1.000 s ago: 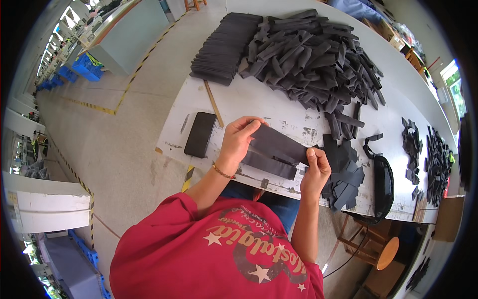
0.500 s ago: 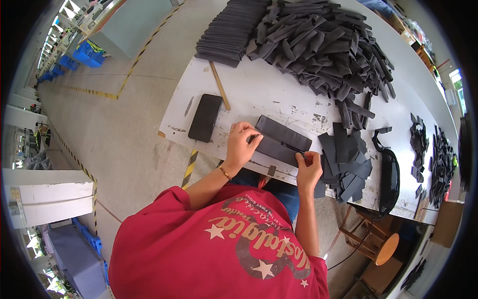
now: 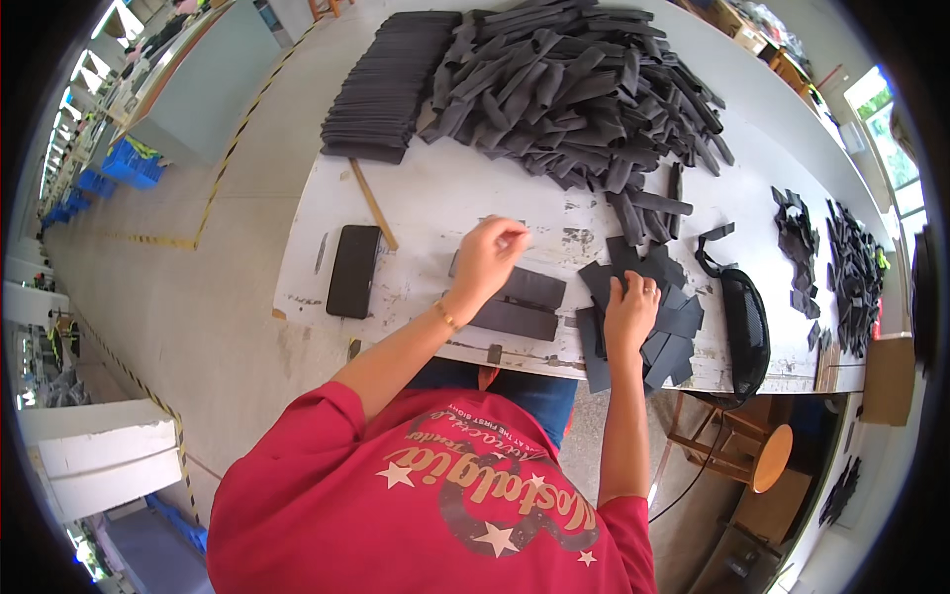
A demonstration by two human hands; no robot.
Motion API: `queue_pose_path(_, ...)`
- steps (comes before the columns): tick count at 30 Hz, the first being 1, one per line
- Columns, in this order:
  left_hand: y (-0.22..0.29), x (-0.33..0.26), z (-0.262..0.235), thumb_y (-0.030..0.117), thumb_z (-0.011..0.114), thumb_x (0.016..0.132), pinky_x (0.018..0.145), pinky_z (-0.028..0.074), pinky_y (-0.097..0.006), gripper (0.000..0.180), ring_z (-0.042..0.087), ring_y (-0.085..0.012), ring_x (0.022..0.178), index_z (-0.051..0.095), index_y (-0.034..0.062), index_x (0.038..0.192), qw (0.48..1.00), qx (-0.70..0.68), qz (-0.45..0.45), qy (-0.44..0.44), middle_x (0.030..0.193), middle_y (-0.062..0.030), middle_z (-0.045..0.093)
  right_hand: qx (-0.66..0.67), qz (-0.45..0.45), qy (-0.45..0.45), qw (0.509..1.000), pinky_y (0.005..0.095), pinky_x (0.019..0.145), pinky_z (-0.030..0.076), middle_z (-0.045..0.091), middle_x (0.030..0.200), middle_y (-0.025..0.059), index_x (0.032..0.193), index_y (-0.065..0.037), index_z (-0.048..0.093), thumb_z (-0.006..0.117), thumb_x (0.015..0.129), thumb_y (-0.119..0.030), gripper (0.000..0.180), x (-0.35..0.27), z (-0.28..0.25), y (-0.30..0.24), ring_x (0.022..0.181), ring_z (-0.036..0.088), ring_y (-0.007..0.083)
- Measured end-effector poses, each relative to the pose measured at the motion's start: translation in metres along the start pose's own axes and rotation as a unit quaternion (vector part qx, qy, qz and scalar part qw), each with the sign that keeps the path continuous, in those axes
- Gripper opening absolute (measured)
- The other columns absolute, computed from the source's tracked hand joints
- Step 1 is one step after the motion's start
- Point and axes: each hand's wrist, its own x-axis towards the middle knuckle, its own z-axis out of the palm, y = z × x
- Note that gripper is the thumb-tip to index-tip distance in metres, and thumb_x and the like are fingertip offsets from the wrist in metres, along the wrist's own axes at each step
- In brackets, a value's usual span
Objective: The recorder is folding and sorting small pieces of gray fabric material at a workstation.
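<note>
My left hand [image 3: 488, 265] hovers over a folded black fabric piece [image 3: 532, 288] near the table's front edge. Its fingers are curled together, and whether anything is pinched in them is hidden. That fabric piece lies flat, with a lengthwise gap between its two halves, partly covered by my left hand and wrist. To the right, my right hand [image 3: 631, 315] rests on a loose pile of flat black rectangular pieces [image 3: 679, 322]. The fingers there are apart and touch the top pieces, with none lifted.
On the white table [image 3: 416, 287], a black phone [image 3: 353, 271] and a thin wooden stick [image 3: 374, 205] lie at left. Behind are a neat row of black strips [image 3: 381, 89] and a big heap of black fabric tubes [image 3: 584, 94]. A black mesh-covered object [image 3: 744, 332] stands at right.
My right hand has left the folded fabric piece and moved right onto the flat pieces. My left hand has come off the fabric and risen above it. The view has shifted.
</note>
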Motion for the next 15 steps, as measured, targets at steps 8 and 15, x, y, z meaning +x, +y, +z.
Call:
queue_pose_path(8, -0.055, 0.096, 0.186, 0.045, 0.074, 0.078, 0.071, 0.053, -0.042, 0.045, 0.068, -0.0351, 0.078, 0.063, 0.001, 0.079, 0.978, 0.054, -0.194, -0.046, 0.081, -0.0173, 0.069, -0.244, -0.025, -0.206, 0.947, 0.0363, 0.077, 0.049, 0.062, 0.104, 0.0095, 0.096, -0.002, 0.068, 0.063, 0.087, -0.025, 0.026, 0.026, 0.026, -0.006, 0.098, 0.057, 0.0251)
queue_pose_path(15, -0.072, 0.102, 0.209, 0.023, 0.072, 0.078, 0.044, 0.048, -0.032, 0.025, 0.059, -0.0185, 0.043, 0.065, -0.0015, 0.081, 0.966, 0.009, -0.248, -0.068, 0.062, -0.0098, 0.065, -0.21, -0.139, -0.188, 0.949, 0.0357, 0.071, 0.047, 0.06, 0.089, 0.0099, 0.083, -0.003, 0.064, 0.057, 0.081, -0.01, 0.011, 0.012, 0.035, 0.001, 0.087, 0.056, 0.0253)
